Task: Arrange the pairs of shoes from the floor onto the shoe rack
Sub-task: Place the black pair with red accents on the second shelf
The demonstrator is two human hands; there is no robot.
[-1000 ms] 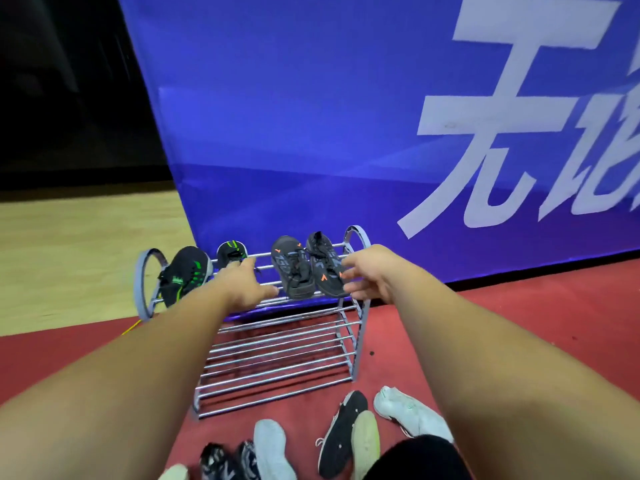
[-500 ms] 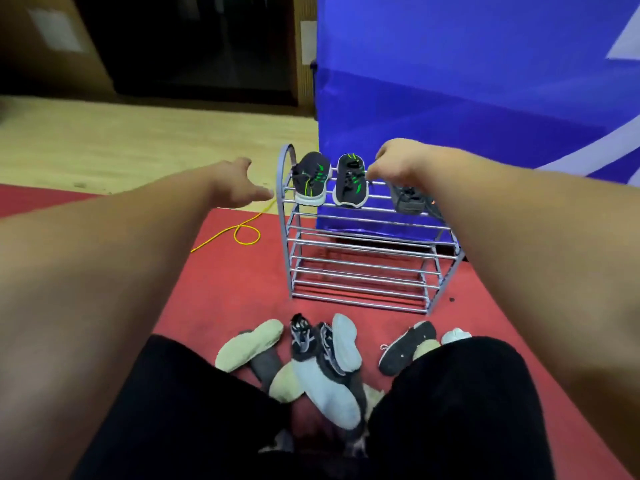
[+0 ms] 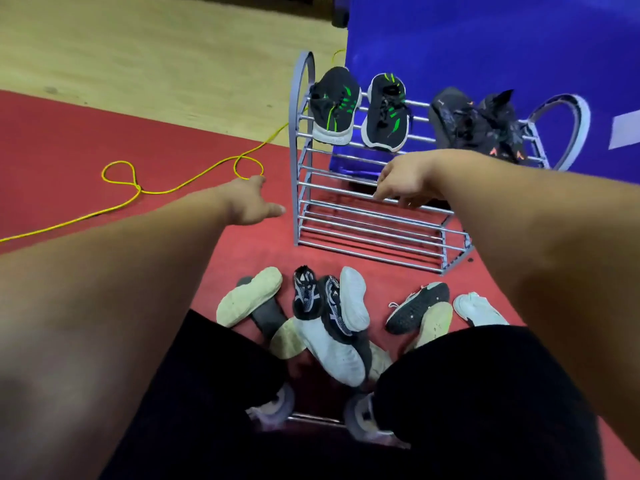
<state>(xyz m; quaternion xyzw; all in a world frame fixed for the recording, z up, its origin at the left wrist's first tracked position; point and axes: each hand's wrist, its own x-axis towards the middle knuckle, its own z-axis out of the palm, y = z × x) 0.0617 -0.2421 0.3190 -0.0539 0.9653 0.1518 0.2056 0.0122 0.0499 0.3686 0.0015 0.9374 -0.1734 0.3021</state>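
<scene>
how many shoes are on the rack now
4, all on the top shelf of the shoe rack: two green-striped black shoes at the left, two orange-marked black shoes at the right. The right hand hides part of a lower shelf.

Two shoe pairs [image 3: 358, 109] on shoe rack [image 3: 367, 233] top tier, loose shoes [image 3: 329, 313] on floor before it
</scene>
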